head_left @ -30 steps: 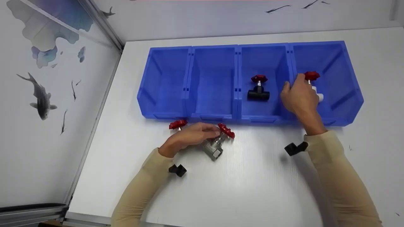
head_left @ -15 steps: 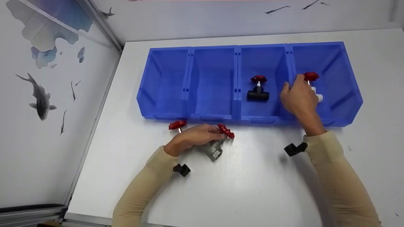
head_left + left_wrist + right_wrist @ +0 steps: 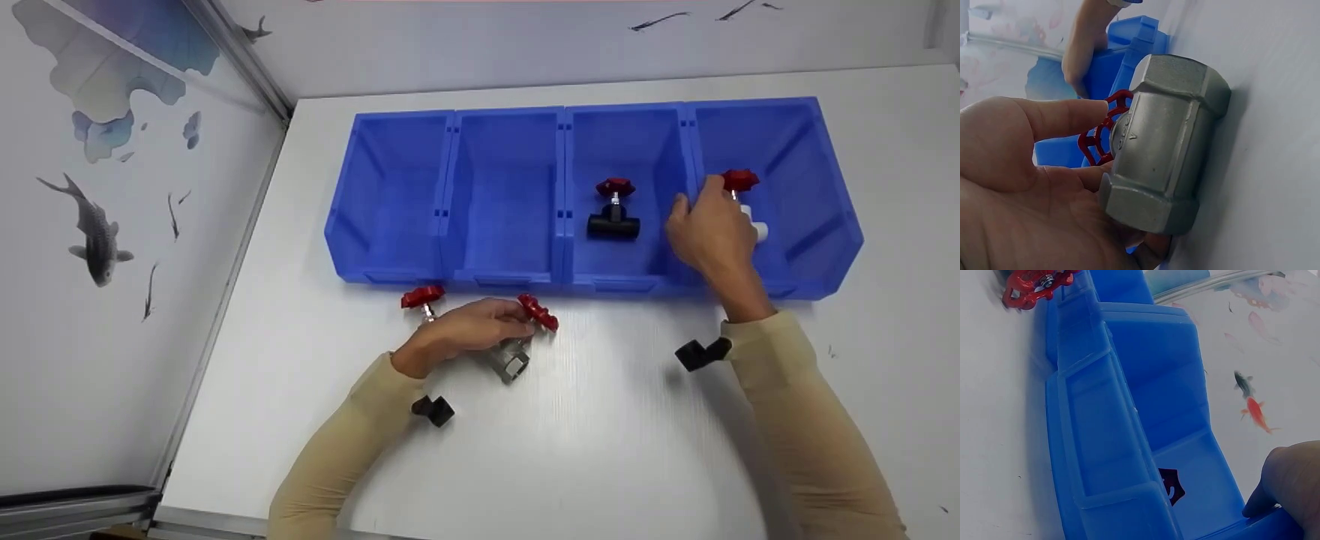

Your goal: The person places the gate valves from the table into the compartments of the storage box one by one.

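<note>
In the head view my left hand [image 3: 469, 330] holds a grey metal valve [image 3: 511, 362] with a red handwheel [image 3: 538, 312], on the table in front of the bins. The left wrist view shows the thumb and fingers around the valve [image 3: 1157, 146], near its red wheel [image 3: 1098, 138]. A second red-wheeled valve [image 3: 424, 297] stands left of that hand, its body mostly hidden. My right hand [image 3: 712, 229] grips the wall between the two rightmost blue bins. Partly behind it, in the rightmost bin, is a white valve [image 3: 760, 230] with a red wheel [image 3: 740, 180].
Four joined blue bins [image 3: 502, 280] stand in a row at the back of the white table [image 3: 585, 450]. A black valve [image 3: 613, 226] with a red wheel lies in the third bin from the left. White panels with painted fish [image 3: 99, 232] rise at the left and back.
My left hand has shifted a little to the right along the metal valve, showing more of the other valve's stem. The right hand, bins and valves have stayed in place.
</note>
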### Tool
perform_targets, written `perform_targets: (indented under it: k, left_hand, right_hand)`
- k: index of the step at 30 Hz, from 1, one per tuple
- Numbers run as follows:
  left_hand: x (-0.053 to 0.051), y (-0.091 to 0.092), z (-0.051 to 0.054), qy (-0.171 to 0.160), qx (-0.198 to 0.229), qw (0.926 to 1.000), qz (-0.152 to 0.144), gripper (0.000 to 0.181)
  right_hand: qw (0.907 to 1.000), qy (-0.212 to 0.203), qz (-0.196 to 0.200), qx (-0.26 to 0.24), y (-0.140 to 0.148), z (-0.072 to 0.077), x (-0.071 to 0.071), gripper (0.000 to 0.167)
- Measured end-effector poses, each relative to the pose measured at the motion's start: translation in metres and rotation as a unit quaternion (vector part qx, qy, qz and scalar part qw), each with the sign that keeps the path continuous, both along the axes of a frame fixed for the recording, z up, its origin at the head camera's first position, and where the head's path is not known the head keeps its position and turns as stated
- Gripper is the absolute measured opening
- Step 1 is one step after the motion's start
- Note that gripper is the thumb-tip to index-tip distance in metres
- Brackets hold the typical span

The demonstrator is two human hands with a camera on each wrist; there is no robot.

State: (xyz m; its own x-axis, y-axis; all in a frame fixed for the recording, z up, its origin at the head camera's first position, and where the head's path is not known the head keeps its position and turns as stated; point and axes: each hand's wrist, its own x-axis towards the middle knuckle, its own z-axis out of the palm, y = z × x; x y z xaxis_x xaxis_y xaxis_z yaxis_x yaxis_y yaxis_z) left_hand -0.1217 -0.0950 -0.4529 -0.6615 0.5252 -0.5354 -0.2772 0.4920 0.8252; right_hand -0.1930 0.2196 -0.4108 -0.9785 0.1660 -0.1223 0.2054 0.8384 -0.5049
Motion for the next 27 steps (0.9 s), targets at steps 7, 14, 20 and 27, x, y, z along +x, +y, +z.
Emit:
perform_targets:
  k: [7, 14, 20, 27]
  left_hand:
    - [0.004, -0.002, -0.001, -0.009, 0.035, 0.9993, 0.011, 0.011]
    - [0.008, -0.005, -0.005, 0.046, 0.050, 0.9977, -0.011, 0.018]
    - [0.011, -0.006, -0.006, 0.061, 0.047, 0.9970, -0.005, 0.022]
    - [0.014, -0.008, -0.007, 0.060, 0.067, 0.9958, -0.014, 0.024]
  right_hand:
    - [1.0000, -0.003, 0.002, -0.005, 0.000, -0.001, 0.000, 0.060]
    - [0.9999, -0.013, 0.004, -0.007, 0.000, -0.001, -0.002, 0.061]
    - [0.9998, -0.015, 0.005, -0.010, 0.001, -0.001, -0.001, 0.061]
    - [1.0000, -0.005, 0.002, -0.006, 0.000, -0.001, 0.000, 0.060]
